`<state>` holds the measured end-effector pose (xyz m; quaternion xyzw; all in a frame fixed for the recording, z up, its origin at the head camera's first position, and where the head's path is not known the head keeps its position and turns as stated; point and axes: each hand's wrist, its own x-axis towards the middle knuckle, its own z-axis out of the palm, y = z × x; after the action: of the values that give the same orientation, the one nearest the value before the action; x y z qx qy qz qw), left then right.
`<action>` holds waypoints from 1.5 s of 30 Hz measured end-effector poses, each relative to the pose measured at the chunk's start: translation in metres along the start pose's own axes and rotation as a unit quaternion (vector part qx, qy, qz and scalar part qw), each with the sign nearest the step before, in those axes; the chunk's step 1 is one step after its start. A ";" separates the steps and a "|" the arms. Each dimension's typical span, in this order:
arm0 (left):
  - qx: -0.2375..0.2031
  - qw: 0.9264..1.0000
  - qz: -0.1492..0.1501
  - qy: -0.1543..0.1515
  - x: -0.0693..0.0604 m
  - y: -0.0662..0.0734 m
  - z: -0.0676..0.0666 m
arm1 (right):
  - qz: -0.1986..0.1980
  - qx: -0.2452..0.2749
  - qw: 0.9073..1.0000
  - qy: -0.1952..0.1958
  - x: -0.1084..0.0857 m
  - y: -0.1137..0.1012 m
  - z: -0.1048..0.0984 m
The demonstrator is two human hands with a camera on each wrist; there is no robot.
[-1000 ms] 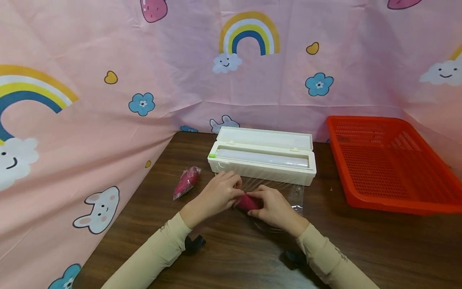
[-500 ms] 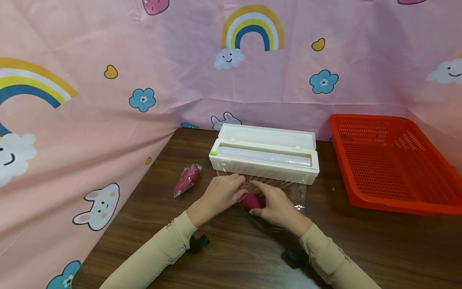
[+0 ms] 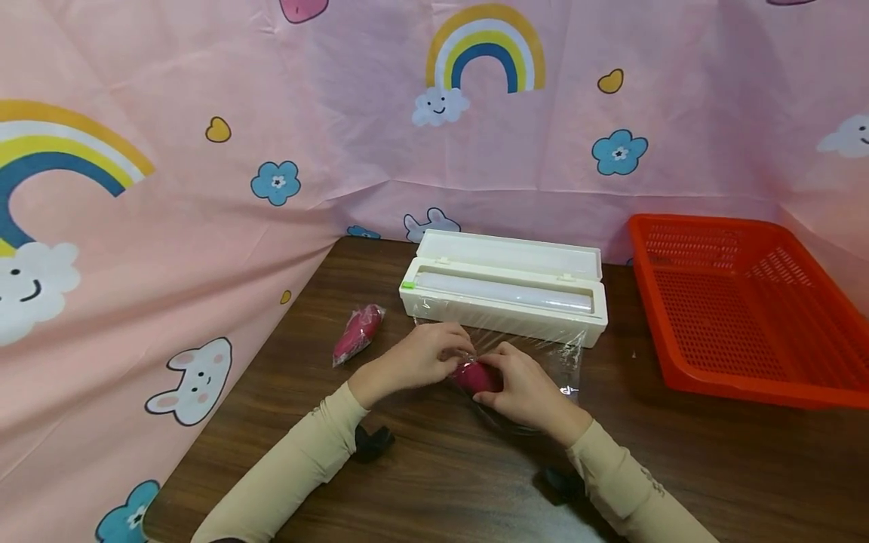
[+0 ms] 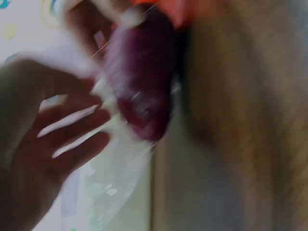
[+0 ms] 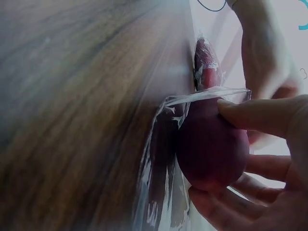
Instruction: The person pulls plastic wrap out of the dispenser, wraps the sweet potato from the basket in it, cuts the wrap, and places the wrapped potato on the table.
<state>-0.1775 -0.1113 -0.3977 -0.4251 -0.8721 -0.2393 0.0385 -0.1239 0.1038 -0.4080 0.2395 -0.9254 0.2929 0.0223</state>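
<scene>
Maroon rounded item [image 5: 211,149], tip under clear film [image 3: 560,362], on or just over tbl. [image 3: 434,475]; R. hand [image 3: 524,388] pinches it, L. hand's [image 3: 422,354] fingers slightly parted, grip unclear from here. Wrapping seems underway; next prob. needs snug fold, open film box [image 3: 509,253] behind.

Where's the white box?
Head view: the white box stands at the back of the table, beyond the left hand and right hand, left of the red basket.

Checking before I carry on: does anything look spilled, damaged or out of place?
Nothing looks spilled or damaged. One oddity: a pale speck, apart from the work, on the brown tabletop left of the red basket; too small to identify. The lid of the white film dispenser stands open, but cling film runs out of it.
</scene>
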 end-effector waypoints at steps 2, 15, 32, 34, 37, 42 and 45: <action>-0.032 0.998 0.018 -0.055 -0.003 -0.003 -0.006 | 0.004 0.004 1.000 -0.005 -0.001 0.000 0.000; -0.020 0.996 0.043 -0.079 0.000 0.001 0.007 | 0.003 0.039 0.999 0.000 -0.007 0.009 0.000; 0.036 0.994 0.047 -0.093 0.001 0.005 0.012 | 0.052 -0.038 0.998 0.010 -0.058 0.019 -0.036; 0.038 0.994 0.046 -0.092 0.001 0.005 0.011 | 0.085 -0.084 0.993 -0.015 -0.076 0.023 -0.048; 0.038 0.994 0.040 -0.090 0.000 0.005 0.008 | 0.115 -0.128 0.983 -0.060 -0.098 0.030 -0.056; 0.033 0.995 0.040 -0.086 -0.001 0.004 0.005 | 0.104 -0.133 0.984 -0.055 -0.115 0.040 -0.050; 0.033 0.995 0.044 -0.084 -0.002 0.004 0.004 | 0.076 -0.142 0.987 -0.018 -0.115 0.043 -0.044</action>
<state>-0.1728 -0.1088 -0.4005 -0.4798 -0.8603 -0.1720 -0.0107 -0.0456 0.2080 -0.4156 0.1680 -0.9734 0.1546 0.0169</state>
